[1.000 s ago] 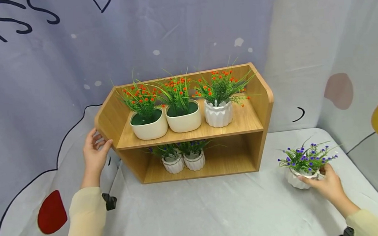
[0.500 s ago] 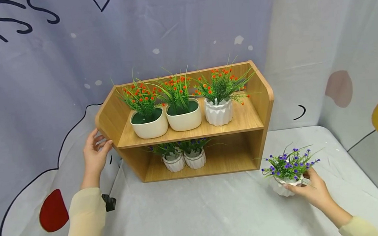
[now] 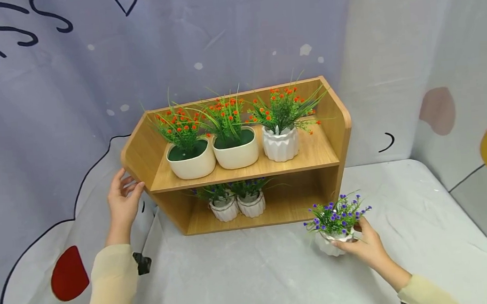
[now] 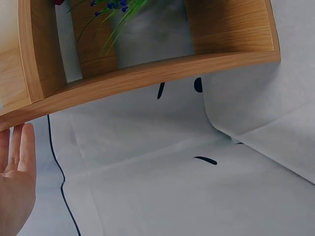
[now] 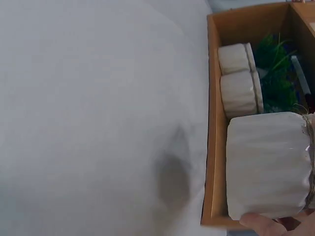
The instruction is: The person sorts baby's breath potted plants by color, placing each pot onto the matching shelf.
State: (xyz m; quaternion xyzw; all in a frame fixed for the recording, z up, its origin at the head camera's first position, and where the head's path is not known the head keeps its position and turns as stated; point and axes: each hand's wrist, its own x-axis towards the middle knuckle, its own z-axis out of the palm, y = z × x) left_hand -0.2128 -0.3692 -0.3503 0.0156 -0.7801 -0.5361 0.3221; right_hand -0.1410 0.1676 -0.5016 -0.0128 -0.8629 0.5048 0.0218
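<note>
My right hand (image 3: pixel 366 242) grips a white fluted flowerpot (image 3: pixel 329 245) by its rim, thumb at the front. Purple flowers and thin green leaves (image 3: pixel 337 216) rise from this pot. It is in front of the lower right corner of the two-tier wooden shelf (image 3: pixel 295 167). From the right wrist, the held pot (image 5: pixel 268 164) shows its pale side, with twine near the rim, and fingertips at its lower edge. My left hand (image 3: pixel 123 198) touches the shelf's left side panel; in the left wrist view its fingers (image 4: pixel 25 152) lie straight against the wood.
Two oval cream planters (image 3: pixel 191 167) (image 3: pixel 237 155) and a white fluted pot (image 3: pixel 281 147), all with orange flowers, stand on the upper tier. Two small white pots (image 3: pixel 224 211) (image 3: pixel 251 206) with purple flowers sit left of centre below. A printed cloth hangs behind; pale cloth covers the table (image 3: pixel 243 274).
My right hand has carried the purple-flowered pot leftward across the table, from the far right to near the shelf's lower right corner. My left hand has kept its place on the side panel.
</note>
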